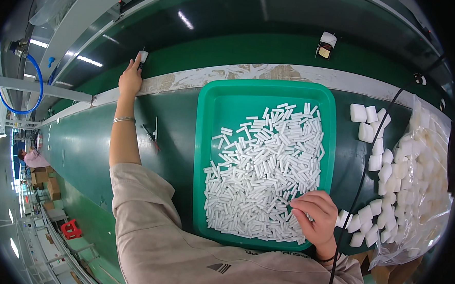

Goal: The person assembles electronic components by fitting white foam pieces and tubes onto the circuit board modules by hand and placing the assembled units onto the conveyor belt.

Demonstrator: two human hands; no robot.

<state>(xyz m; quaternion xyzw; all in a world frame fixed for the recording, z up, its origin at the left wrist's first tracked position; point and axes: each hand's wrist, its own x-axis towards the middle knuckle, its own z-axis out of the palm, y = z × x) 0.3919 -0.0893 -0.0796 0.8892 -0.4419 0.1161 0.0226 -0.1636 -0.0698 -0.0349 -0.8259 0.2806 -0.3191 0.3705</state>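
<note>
My left arm stretches to the far left, where my left hand (pixel 131 80) meets a small white-and-black part (pixel 143 56) on the dark green conveyor belt (pixel 253 48). Its thumb and index finger seem closed on that part. Near my body, my right hand (pixel 316 214) is over the near right corner of a green tray (pixel 203 140). Its thumb and fingertips are pinched together at a short white tube (pixel 292 203), among a heap of similar white tubes (pixel 261 180) lying loose in the tray.
White cushion-like blocks (pixel 366 133) lie right of the tray, beside a clear plastic bag (pixel 425 178) full of them. A black cable (pixel 362 175) hangs across the right side. Another white-and-black part (pixel 325 45) sits on the belt. A thin tool (pixel 155 132) lies left of the tray.
</note>
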